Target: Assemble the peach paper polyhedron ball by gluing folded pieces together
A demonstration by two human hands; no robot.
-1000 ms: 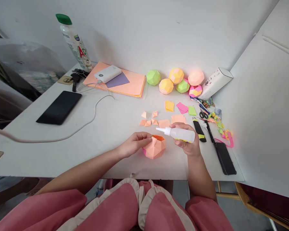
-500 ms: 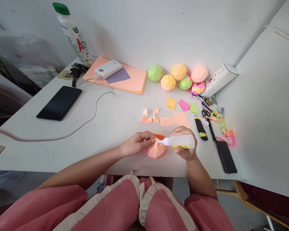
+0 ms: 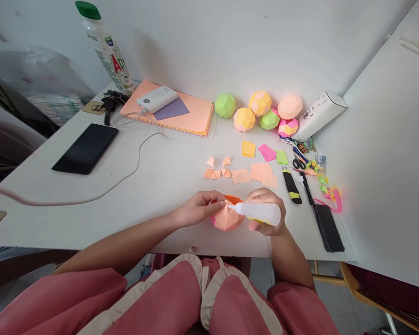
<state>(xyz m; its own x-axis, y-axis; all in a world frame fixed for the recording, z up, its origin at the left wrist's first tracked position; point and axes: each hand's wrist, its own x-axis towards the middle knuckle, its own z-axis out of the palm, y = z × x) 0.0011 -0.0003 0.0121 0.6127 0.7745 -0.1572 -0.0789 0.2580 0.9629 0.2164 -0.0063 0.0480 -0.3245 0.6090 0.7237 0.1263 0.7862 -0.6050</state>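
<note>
In my left hand (image 3: 199,208) is a faceted paper ball (image 3: 226,219), peach on the side facing me, with orange along its far edge and a bit of pink at the left. Thumb and fingers pinch its upper left part. My right hand (image 3: 270,223) is wrapped round a glue bottle (image 3: 263,213) of whitish plastic, lying nearly level. Its narrow nozzle points left and meets the ball's upper facets close to my left thumb. Just beyond the hands lie several small folded peach paper pieces (image 3: 216,174) and flat peach paper squares (image 3: 263,173).
Finished paper balls (image 3: 260,103) line the wall beside a white box (image 3: 321,116). Yellow, pink and green paper squares (image 3: 267,152) lie before them. A cutter knife (image 3: 292,186), scissors (image 3: 299,163) and black phone (image 3: 328,228) are at right; a tablet (image 3: 86,149), cable and bottle (image 3: 108,56) at left.
The glue bottle has rolled a little in my right hand, so less of its yellow label shows, and has shifted slightly. My left hand and the ball stay in place.
</note>
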